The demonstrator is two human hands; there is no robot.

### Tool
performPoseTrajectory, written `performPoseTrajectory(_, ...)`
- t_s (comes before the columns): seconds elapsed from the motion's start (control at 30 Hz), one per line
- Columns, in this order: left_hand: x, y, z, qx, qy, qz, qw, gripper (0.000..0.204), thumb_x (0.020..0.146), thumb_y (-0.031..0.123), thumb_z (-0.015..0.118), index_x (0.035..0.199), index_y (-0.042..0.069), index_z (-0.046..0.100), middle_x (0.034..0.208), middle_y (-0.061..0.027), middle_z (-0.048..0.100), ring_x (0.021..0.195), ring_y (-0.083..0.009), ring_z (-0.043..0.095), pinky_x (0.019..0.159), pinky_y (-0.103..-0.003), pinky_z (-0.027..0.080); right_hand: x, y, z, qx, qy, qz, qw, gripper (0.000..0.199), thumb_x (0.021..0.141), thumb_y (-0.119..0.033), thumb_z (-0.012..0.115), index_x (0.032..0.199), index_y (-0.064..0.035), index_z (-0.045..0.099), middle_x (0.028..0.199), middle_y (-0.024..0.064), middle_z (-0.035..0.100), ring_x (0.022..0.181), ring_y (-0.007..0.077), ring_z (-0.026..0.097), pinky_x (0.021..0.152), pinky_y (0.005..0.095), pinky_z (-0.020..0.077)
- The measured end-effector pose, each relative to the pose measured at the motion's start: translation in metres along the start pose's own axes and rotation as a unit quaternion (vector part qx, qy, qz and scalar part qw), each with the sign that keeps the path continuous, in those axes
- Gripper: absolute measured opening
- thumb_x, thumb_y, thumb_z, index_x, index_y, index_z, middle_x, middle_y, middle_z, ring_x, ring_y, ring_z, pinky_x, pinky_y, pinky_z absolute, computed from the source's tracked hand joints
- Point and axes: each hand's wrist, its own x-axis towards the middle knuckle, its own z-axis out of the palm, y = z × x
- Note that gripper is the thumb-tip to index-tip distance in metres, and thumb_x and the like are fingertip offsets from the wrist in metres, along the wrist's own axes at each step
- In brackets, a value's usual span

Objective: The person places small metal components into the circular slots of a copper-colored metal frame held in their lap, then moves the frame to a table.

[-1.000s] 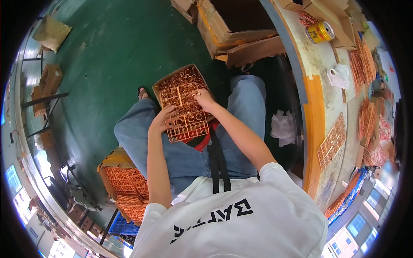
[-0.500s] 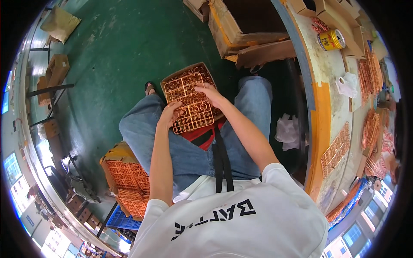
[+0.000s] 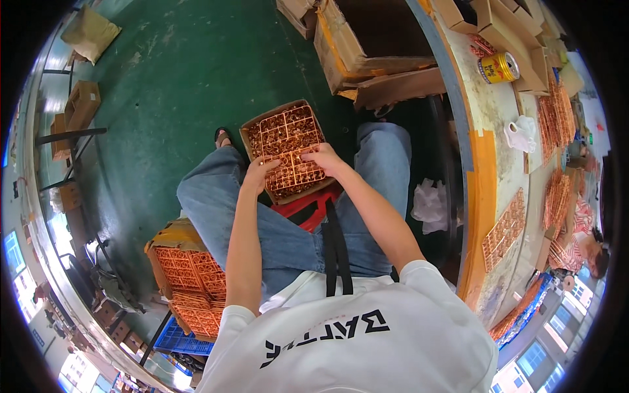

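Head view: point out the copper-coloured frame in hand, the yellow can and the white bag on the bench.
Copper-coloured frame (image 3: 292,154): head view, on its middle bars.
Yellow can (image 3: 496,68): head view, on its side.
White bag (image 3: 521,135): head view, on its crumpled middle.

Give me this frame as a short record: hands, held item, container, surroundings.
left hand: grips left side of lattice frame
right hand: grips its right side
held item: coppery open grid, over the box
container: cardboard box between the knees, with small coppery pieces
beside left leg: another carton with orange frames
bench at right: yellow can, white plastic bag, flat-lying grid
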Motion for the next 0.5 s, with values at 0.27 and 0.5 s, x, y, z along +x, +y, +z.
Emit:
performPoseTrajectory(0.27, 0.015, -0.007, -0.004, 0.153, 0.144, 0.147, 0.967, 0.044, 0.073, 0.003, 0.07, 0.11, 0.001, 0.047, 0.085, -0.0085, 0.059, 0.065, -0.0138, 0.058, 0.05, -0.025, 0.047, -0.003, -0.003, 0.027, 0.112, 0.017, 0.005, 0.994, 0.019, 0.082, -0.015, 0.064, 0.09, 0.0024, 0.061, 0.074, 0.0081, 0.06, 0.065, 0.0138, 0.059, 0.052, 0.0268, 0.0503)
performPoseTrajectory(0.5, 0.001, 0.016, -0.01, -0.095, -0.036, -0.058, 0.993, 0.025, 0.08, 0.021, 0.066, 0.095, 0.005, 0.054, 0.087, -0.0054, 0.056, 0.077, -0.0153, 0.056, 0.074, -0.036, 0.056, 0.0, 0.007, 0.013, 0.072, 0.003, -0.081, 0.994, 0.016, 0.085, -0.017, 0.062, 0.085, -0.0013, 0.063, 0.078, 0.0057, 0.063, 0.067, 0.0127, 0.062, 0.055, 0.0256, 0.0506)
